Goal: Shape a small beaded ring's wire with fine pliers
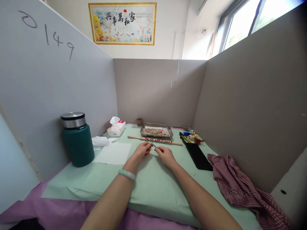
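Observation:
My left hand (144,149) is closed in a pinch, with a jade-green bangle (127,174) on its wrist. A tiny reddish piece shows at its fingertips, too small to name. Facing it, my right hand (166,155) is closed round a thin grey metal tool (153,145), whose tip points at the left fingertips. Whether the tip touches the piece I cannot tell. Just beyond both hands lies a pale wooden stick (135,137), with rows of small red and light beads (158,140) along its middle. Behind it stands a metal tray (170,135) holding many tiny coloured beads.
On the left are a green thermos (78,145), a tissue pack (116,128) and white paper (112,154). A small brown cup (139,121) stands at the back. To the right lie a black flat case (198,156), coloured cords (193,136) and a checked cloth (240,183). Grey partitions (158,91) enclose the table.

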Tool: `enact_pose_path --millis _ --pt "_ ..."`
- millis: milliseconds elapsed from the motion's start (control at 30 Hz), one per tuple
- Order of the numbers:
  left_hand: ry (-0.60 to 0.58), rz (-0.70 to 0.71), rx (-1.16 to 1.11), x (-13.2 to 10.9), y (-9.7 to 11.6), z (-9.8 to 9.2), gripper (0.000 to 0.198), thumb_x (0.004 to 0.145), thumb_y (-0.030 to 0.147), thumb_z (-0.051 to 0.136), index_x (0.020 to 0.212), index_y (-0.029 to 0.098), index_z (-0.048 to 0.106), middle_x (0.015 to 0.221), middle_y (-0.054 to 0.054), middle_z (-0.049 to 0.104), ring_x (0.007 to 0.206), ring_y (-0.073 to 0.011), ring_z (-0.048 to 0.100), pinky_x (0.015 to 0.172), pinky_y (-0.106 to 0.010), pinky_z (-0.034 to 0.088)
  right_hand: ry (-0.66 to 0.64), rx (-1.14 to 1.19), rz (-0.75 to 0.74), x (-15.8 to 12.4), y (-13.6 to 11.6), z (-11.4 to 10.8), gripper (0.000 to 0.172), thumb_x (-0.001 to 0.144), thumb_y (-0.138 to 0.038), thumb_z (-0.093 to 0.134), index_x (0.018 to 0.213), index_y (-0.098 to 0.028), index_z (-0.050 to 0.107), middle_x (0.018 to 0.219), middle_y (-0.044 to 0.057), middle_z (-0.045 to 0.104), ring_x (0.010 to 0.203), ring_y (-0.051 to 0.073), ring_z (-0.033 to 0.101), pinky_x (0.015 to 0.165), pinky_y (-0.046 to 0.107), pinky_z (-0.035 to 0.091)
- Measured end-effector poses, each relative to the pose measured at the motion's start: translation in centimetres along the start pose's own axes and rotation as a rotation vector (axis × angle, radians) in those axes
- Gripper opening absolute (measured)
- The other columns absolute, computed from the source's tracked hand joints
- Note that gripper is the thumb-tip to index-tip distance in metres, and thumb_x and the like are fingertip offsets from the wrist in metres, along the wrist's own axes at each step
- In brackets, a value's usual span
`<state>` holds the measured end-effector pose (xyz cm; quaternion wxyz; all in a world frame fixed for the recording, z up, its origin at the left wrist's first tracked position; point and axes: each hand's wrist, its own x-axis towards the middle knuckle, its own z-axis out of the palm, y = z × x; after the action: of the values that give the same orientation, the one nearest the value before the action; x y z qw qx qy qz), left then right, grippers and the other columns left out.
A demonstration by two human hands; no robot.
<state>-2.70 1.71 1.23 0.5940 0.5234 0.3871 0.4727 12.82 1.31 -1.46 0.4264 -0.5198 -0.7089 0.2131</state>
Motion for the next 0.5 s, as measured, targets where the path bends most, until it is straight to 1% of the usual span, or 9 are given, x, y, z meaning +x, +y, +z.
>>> enact_pose_path --millis 133,233,367,500 --pt "-0.008 -0.001 -0.051 0.29 -0.26 -0.22 0.022 0.076 0.033 0.058 0.071 0.014 0.049 0.057 0.005 0.041 0.04 -0.0022 0.024 0.04 -0.019 0.021 -0.011 -0.031 -0.05 -0.18 -0.11 -0.14 0.033 0.082 -0.042 0.043 0.075 -0.02 0.066 0.069 0.0 0.061 0.067 0.016 0.052 0.062 0.024 0.035" --pt "0.009 -0.008 -0.033 0.52 -0.47 -0.32 0.023 0.078 0.035 0.056 0.071 0.014 0.05 0.058 0.004 0.043 0.039 -0.0025 0.025 0.04 -0.019 0.021 0.01 -0.075 -0.079 -0.28 0.02 -0.08 0.031 0.083 -0.041 0.044 0.08 -0.021 0.068 0.077 0.002 0.065 0.074 0.017 0.055 0.067 0.024 0.037" --pt "0.037 0.012 0.036 0.55 -0.56 -0.23 0.023 0.079 0.035 0.053 0.069 0.014 0.049 0.059 0.003 0.045 0.039 -0.0028 0.026 0.039 -0.019 0.023 0.031 -0.141 -0.089 -0.41 0.13 0.11 0.03 0.084 -0.04 0.044 0.082 -0.021 0.068 0.079 0.003 0.065 0.076 0.017 0.056 0.068 0.025 0.037" --pt "0.03 0.013 0.044 0.45 -0.58 -0.05 0.019 0.08 0.029 0.05 0.068 0.014 0.048 0.06 0.003 0.045 0.04 -0.0028 0.027 0.039 -0.019 0.023 0.055 -0.202 -0.079 -0.51 0.07 0.23 0.028 0.084 -0.038 0.045 0.082 -0.022 0.067 0.079 0.003 0.064 0.075 0.017 0.057 0.067 0.024 0.036"
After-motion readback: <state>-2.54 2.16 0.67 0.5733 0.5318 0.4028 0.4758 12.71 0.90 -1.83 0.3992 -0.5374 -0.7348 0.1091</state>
